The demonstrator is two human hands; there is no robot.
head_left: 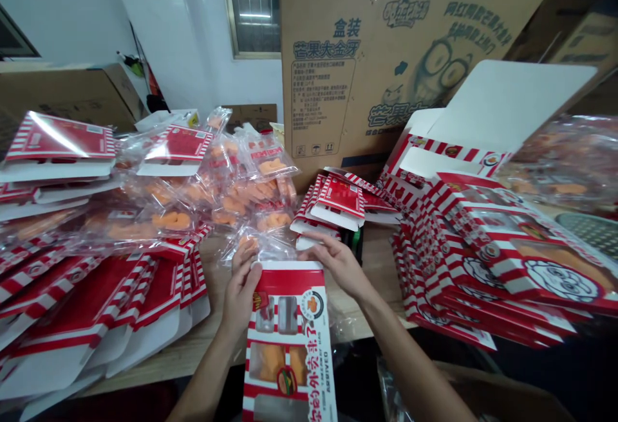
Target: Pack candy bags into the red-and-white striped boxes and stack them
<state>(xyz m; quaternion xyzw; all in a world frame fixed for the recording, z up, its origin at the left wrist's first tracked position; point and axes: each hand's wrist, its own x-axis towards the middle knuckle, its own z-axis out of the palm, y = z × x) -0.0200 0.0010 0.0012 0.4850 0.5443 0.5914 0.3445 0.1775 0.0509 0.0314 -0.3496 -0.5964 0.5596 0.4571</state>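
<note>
A red-and-white striped snack box (290, 345) stands tilted toward me at the table's front edge. Clear windows on its front show orange pieces inside. My left hand (241, 290) grips the upper left corner of this box, the thumb along its edge and the fingers partly hidden behind. At the top right corner is my right hand (340, 264), fingers stretched out and apart over the white top edge. Whether those fingertips touch the box I cannot tell. Just beyond my hands lies a clear packet (275, 221) with orange pieces.
A heap of clear packets (174, 219) covers the back left, with flattened boxes (91, 319) in front. Stacked filled boxes (483, 261) are on the right, one with a raised white flap (526, 103). Smaller red cartons (340, 197) lie before a large cardboard box (333, 119).
</note>
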